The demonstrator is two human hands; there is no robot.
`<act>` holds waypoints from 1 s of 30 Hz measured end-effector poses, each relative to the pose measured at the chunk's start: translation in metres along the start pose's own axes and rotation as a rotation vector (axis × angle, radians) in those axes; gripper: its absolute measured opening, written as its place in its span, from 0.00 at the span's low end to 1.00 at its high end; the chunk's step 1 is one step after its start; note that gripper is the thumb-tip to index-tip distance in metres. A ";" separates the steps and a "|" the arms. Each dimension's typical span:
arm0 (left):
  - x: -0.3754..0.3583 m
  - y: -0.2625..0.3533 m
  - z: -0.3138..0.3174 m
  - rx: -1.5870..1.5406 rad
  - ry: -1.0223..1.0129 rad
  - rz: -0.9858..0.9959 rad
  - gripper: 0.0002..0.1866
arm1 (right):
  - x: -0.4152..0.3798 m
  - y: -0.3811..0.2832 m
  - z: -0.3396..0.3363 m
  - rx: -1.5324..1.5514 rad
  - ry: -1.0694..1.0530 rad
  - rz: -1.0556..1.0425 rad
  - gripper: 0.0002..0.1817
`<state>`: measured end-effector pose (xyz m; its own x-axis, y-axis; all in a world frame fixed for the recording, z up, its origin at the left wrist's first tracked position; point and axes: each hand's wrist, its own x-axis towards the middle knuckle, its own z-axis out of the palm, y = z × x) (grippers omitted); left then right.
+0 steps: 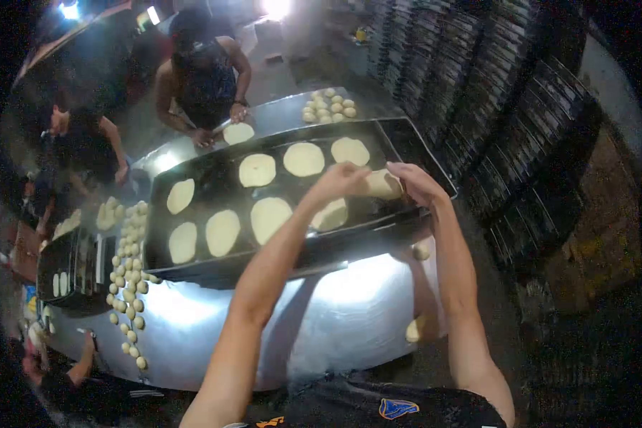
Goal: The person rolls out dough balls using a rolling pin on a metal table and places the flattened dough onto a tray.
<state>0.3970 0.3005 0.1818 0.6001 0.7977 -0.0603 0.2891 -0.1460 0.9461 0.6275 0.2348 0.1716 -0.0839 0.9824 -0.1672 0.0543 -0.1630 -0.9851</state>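
The left hand [340, 181] had its fingers curled in, with its grip nearly closed on the left edge of a pale, cream-coloured flat sheet of soft dough [381, 185]. The right hand [421, 185] had the opposite edge, its grip narrow, thumb and fingers close together about the dough; exactly how the fingertips met it I could not tell from where I stood. The sheet hung between the two hands over the right-hand part of a large, dark, shallow metal tray [219, 185], both forearms stretched out over the near side.

Eight thin, pale rounds of dough [304, 159] lay flat in the tray in two loose rows, some nearly circular, others drawn out to ovals, smooth and matt against the dark metal. The nearest to the hands was partly hidden by the left one.

Beneath ran a shiny steel tabletop [364, 314], bright with glare. Small, smooth balls of dough [130, 264] trailed down its left part, and a heap of similar balls [328, 108] sat beyond the tray. Across the way a co-worker [203, 78] bent over another flat round [238, 133]. Tall stacks of dark trays [471, 71] stood to the right.
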 end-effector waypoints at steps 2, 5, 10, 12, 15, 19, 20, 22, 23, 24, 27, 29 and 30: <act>0.041 -0.058 0.035 -0.130 0.002 -0.063 0.22 | 0.044 0.036 -0.033 -0.350 -0.038 -0.040 0.21; 0.058 -0.091 0.058 0.028 0.185 -0.244 0.17 | 0.080 0.077 -0.026 -0.839 0.104 -0.161 0.17; 0.065 -0.092 0.050 0.800 0.325 0.075 0.11 | 0.097 0.081 -0.005 -1.137 0.325 -0.392 0.06; 0.062 -0.102 0.044 1.250 0.249 0.421 0.10 | 0.091 0.081 -0.007 -1.416 0.328 -0.526 0.06; 0.054 -0.104 0.045 1.354 0.084 0.385 0.18 | 0.074 0.097 -0.014 -1.669 0.285 -0.583 0.19; 0.022 -0.083 0.042 1.184 0.273 0.437 0.20 | 0.054 0.076 0.002 -1.436 0.283 -0.454 0.27; 0.008 -0.073 0.046 1.027 0.400 0.533 0.18 | 0.043 0.069 0.011 -1.213 0.384 -0.506 0.27; -0.054 -0.052 0.047 0.594 0.439 0.638 0.13 | 0.001 0.052 0.050 -0.909 0.562 -0.667 0.22; -0.092 -0.060 0.050 0.505 0.431 0.597 0.12 | -0.019 0.073 0.067 -0.807 0.640 -0.665 0.18; -0.134 -0.074 0.056 0.420 0.437 0.554 0.12 | -0.041 0.095 0.087 -0.699 0.700 -0.667 0.14; -0.263 -0.168 0.074 0.684 0.418 0.250 0.14 | -0.113 0.151 0.169 -0.487 0.542 -0.505 0.07; -0.368 -0.215 0.087 0.781 0.418 -0.095 0.25 | -0.157 0.186 0.203 -0.591 0.122 -0.469 0.13; -0.414 -0.220 0.091 0.736 0.468 -0.221 0.28 | -0.175 0.209 0.219 -0.671 0.066 -0.488 0.16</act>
<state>0.1527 -0.0504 -0.0302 0.1553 0.9853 0.0708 0.8631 -0.1702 0.4755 0.4360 0.0091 -0.0138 -0.1947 0.9352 0.2958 0.6103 0.3516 -0.7099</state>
